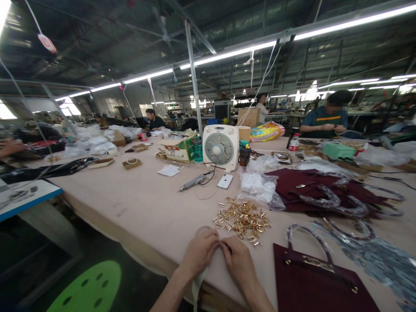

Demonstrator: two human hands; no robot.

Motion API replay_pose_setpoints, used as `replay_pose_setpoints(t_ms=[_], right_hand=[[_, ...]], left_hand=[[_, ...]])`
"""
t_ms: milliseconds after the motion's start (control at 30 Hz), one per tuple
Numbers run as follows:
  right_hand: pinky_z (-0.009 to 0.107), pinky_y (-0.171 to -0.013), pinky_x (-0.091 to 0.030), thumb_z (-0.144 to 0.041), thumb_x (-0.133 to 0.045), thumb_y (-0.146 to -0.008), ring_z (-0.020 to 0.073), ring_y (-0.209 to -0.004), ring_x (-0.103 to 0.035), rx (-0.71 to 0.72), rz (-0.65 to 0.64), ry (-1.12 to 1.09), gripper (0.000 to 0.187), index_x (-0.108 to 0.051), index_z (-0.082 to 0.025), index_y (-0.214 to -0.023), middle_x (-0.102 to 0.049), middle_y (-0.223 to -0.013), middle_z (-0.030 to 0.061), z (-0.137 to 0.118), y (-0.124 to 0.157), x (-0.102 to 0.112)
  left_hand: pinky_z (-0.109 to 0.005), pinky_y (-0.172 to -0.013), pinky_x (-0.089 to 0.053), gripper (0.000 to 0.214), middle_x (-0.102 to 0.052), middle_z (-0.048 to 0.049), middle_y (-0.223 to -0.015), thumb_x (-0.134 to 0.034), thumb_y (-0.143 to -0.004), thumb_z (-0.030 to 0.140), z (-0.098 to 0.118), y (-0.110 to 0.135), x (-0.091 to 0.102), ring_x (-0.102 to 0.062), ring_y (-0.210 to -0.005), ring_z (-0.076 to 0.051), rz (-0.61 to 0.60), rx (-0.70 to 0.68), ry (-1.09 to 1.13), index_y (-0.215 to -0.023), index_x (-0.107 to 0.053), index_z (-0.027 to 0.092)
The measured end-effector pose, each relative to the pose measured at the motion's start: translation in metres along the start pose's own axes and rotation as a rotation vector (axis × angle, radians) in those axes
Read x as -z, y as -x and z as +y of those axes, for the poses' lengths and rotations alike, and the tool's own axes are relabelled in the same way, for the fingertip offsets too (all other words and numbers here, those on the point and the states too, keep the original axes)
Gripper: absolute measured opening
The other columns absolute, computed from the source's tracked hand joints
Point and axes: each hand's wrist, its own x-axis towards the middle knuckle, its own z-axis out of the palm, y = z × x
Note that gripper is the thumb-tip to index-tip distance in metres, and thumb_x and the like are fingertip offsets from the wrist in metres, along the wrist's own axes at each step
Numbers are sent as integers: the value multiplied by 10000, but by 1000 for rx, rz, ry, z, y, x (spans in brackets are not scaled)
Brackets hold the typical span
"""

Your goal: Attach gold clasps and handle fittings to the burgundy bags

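My left hand point(202, 250) is closed near the table's front edge, its fingertips meeting those of my right hand point(238, 256). A pale strip point(196, 288) runs out from beneath my left hand and hangs down past the edge. Its pale rounded part point(203, 229) shows just beyond the left knuckles. My right hand is also closed, in a pinch; whatever lies between its fingers is hidden. Just beyond the hands lies a pile of small gold metal fittings point(245, 218). To the right, a dark red handbag point(320, 277) lies with its wrapped handle raised.
A white box fan point(221, 147), a phone point(225, 181) and a grey pen-shaped tool with a cord point(192, 183) are farther back. Stacked dark red bag pieces point(312, 190) lie right. A green stool point(87, 288) stands below left. Co-workers sit across the tables.
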Motion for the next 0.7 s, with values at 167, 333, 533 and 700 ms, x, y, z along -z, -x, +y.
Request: replay_pose_setpoints(t_ms=[167, 333, 533, 700], right_hand=[[356, -879, -556, -203, -583, -954, 248, -975, -711, -31, 28, 4, 246, -741, -237, -1139, -748, -1076, 85, 2, -1, -1], [349, -894, -556, -221, -615, -943, 243, -1004, -710, -40, -32, -42, 267, -732, -263, -1180, -752, -1123, 69, 1, -1, 0], [324, -833, -530, -202, -601, -968, 224, -894, -711, -54, -52, -95, 166, -755, -248, -1009, -770, -967, 35, -3, -3, 2], [298, -792, -486, -172, -617, -968, 202, -868, -682, -64, -84, -63, 126, -724, -237, -954, -741, -935, 18, -6, -2, 4]], left_hand=[[-354, -948, -558, 177, -701, -56, -1161, -516, -1017, 193, 1, 0, -2, -649, -1087, -210, 10, 6, 26, -1049, -683, 243], [-348, -933, -559, 199, -701, -58, -1150, -511, -1003, 174, 2, 0, -1, -646, -1069, -208, 9, 6, 15, -1060, -689, 244], [-347, -957, -560, 253, -708, -63, -1123, -491, -1010, 216, 3, -1, 2, -645, -1070, -208, 3, -14, 28, -1105, -721, 263], [-347, -1010, -545, 268, -704, -59, -1179, -478, -1031, 298, 1, 1, 9, -647, -1119, -215, -70, 23, 184, -1071, -743, 289]])
